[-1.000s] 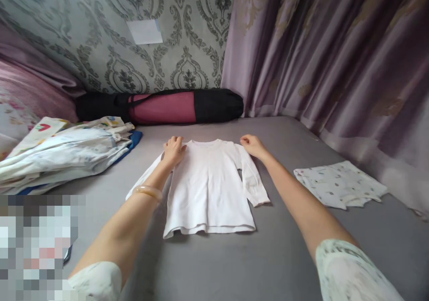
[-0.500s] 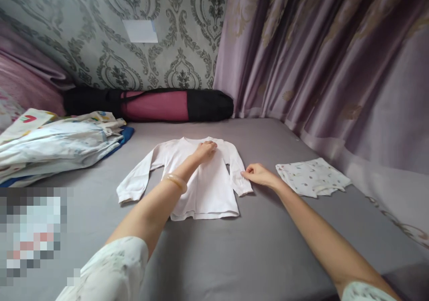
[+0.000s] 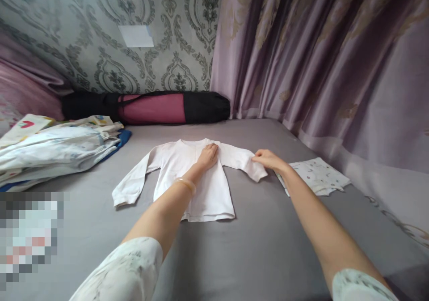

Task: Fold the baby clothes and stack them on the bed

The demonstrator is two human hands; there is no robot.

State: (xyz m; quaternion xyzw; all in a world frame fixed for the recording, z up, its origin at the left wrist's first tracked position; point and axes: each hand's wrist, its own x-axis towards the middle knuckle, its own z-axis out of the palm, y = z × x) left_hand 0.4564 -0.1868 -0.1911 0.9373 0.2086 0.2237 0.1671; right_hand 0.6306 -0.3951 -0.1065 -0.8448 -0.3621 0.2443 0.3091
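Note:
A white long-sleeved shirt (image 3: 187, 175) lies flat, front up, on the grey bed sheet (image 3: 261, 247). My left hand (image 3: 208, 156), a bangle on its wrist, rests on the shirt's chest near the right shoulder, fingers bent and pressing down. My right hand (image 3: 268, 160) pinches the cuff end of the shirt's right sleeve, which is stretched out sideways to the right. The shirt's left sleeve lies spread out toward the lower left.
A small folded patterned white cloth (image 3: 318, 175) lies to the right of the shirt. A pile of printed fabrics (image 3: 56, 144) sits at the left. A black and pink roll bag (image 3: 150, 108) lies along the patterned wall. Purple curtains (image 3: 318, 59) hang at right.
My right hand has pulled the right sleeve from hanging beside the shirt's body out and up to the right. My left hand stays on the chest.

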